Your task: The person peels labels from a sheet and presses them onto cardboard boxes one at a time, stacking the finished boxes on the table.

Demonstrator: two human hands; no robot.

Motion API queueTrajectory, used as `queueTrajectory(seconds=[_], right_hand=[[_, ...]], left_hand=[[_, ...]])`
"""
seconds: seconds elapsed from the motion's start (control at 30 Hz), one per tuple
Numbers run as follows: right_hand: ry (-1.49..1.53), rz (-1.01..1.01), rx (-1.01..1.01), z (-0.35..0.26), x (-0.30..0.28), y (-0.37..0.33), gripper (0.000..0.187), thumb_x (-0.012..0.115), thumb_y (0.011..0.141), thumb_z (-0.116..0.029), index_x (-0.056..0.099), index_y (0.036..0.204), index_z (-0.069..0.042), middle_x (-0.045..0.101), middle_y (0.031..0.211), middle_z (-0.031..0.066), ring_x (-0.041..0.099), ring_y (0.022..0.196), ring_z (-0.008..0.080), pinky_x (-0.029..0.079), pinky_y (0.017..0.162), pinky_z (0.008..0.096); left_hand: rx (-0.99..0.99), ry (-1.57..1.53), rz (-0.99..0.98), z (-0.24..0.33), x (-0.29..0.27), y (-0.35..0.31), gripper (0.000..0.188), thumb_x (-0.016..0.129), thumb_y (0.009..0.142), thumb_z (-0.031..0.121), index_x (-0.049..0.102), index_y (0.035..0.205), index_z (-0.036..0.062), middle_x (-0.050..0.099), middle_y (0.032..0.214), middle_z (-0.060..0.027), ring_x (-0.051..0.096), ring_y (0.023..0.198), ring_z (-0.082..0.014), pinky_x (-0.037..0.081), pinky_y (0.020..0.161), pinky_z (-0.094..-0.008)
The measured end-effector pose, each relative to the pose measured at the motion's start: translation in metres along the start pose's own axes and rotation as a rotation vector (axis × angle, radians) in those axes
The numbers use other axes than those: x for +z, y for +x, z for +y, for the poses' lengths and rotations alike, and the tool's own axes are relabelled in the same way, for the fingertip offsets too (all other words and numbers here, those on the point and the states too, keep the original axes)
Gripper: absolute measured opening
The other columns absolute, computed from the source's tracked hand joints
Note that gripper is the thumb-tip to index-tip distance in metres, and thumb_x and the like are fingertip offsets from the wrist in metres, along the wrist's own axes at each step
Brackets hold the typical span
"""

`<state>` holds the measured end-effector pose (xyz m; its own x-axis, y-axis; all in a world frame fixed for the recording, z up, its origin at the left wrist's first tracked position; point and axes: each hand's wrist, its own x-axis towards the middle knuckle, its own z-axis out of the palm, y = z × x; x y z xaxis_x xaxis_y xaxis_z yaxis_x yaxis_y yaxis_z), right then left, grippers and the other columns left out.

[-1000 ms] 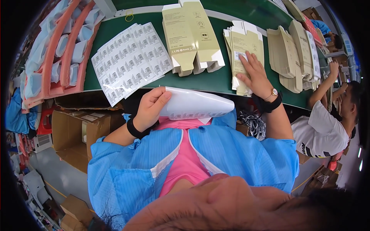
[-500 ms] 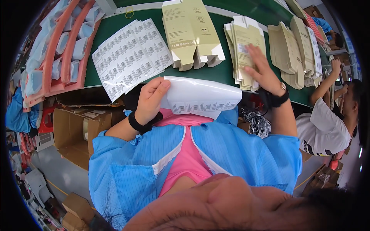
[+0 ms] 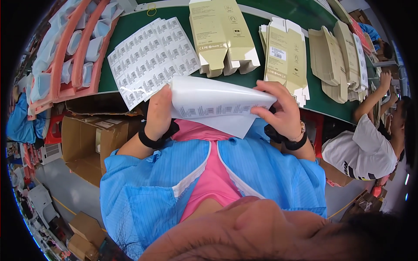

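A curled sheet of barcode labels (image 3: 213, 98) hangs between my hands at the table's near edge, its printed strip facing me. My left hand (image 3: 159, 111) is closed on its left end. At the other end my right hand (image 3: 282, 109) has thumb and fingers about the sheet's right edge, closed on it. Behind my right hand stands a stack of flat beige cartons (image 3: 284, 58); the top one bears a white barcode label (image 3: 277, 53). More label sheets (image 3: 152, 56) lie flat beyond my left hand.
Larger flattened beige cartons (image 3: 222, 35) lie at the back middle, with more carton stacks (image 3: 333, 65) to the right. Pink foam trays (image 3: 72, 52) holding pale blue wrapped items stand at left. Below sits an open cardboard box (image 3: 85, 150). A co-worker (image 3: 361, 150) works at right.
My right hand has left the carton stack and come back to grip the sheet's right edge. The top carton's label is now uncovered. My left hand has shifted slightly left with the sheet.
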<state>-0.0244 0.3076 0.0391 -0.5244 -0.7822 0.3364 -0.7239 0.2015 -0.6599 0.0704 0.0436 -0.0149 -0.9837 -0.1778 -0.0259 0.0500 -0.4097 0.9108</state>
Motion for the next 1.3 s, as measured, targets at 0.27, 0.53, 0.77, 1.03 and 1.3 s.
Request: queueTrajectory(seconds=[0.27, 0.53, 0.77, 1.03, 1.3], right_hand=[[0.455, 0.160, 0.505, 0.003, 0.020, -0.005, 0.049, 0.065, 0.073, 0.002, 0.041, 0.116, 0.002, 0.055, 0.100, 0.0146, 0.058, 0.086, 0.0126, 0.049, 0.069, 0.0213], [-0.143, 0.209, -0.048, -0.011, 0.009, 0.029, 0.035, 0.067, 0.068, 0.000, 0.055, 0.101, -0.001, 0.060, 0.088, 0.0092, 0.060, 0.076, 0.0189, 0.048, 0.064, 0.0248], [-0.282, 0.129, -0.177, -0.006, 0.014, 0.032, 0.028, 0.065, 0.065, -0.003, 0.061, 0.092, -0.006, 0.059, 0.081, 0.0076, 0.058, 0.071, 0.0235, 0.048, 0.059, 0.0302], [-0.296, 0.130, -0.291, -0.002, 0.023, 0.037, 0.027, 0.061, 0.063, 0.003, 0.060, 0.089, -0.002, 0.059, 0.081, 0.0107, 0.058, 0.067, 0.0230, 0.047, 0.056, 0.0285], [-0.229, 0.028, -0.274, -0.005, 0.030, 0.049, 0.030, 0.058, 0.061, 0.006, 0.060, 0.090, -0.001, 0.057, 0.077, 0.0107, 0.057, 0.065, 0.0227, 0.047, 0.053, 0.0283]], left_hand=[[0.472, 0.577, -0.306, 0.009, -0.003, 0.005, 0.027, 0.057, 0.084, 0.017, 0.058, 0.101, -0.0039, 0.057, 0.102, -0.0111, 0.055, 0.091, -0.0162, 0.042, 0.082, -0.0291], [0.143, 0.225, -0.102, 0.007, -0.010, -0.013, 0.019, 0.058, 0.081, 0.006, 0.058, 0.098, -0.0041, 0.059, 0.097, -0.0096, 0.055, 0.087, -0.0134, 0.044, 0.076, -0.0248], [0.200, 0.288, -0.062, 0.008, -0.014, -0.014, 0.019, 0.057, 0.083, 0.007, 0.057, 0.097, -0.0046, 0.060, 0.092, -0.0085, 0.056, 0.083, -0.0123, 0.044, 0.073, -0.0234], [0.029, 0.130, 0.025, 0.009, -0.021, -0.012, 0.021, 0.056, 0.084, 0.009, 0.055, 0.100, -0.0051, 0.062, 0.091, -0.0101, 0.057, 0.082, -0.0116, 0.045, 0.073, -0.0230], [-0.071, 0.024, 0.003, 0.008, -0.038, -0.008, 0.022, 0.056, 0.084, 0.009, 0.056, 0.100, -0.0050, 0.062, 0.092, -0.0105, 0.057, 0.082, -0.0124, 0.045, 0.074, -0.0239]])
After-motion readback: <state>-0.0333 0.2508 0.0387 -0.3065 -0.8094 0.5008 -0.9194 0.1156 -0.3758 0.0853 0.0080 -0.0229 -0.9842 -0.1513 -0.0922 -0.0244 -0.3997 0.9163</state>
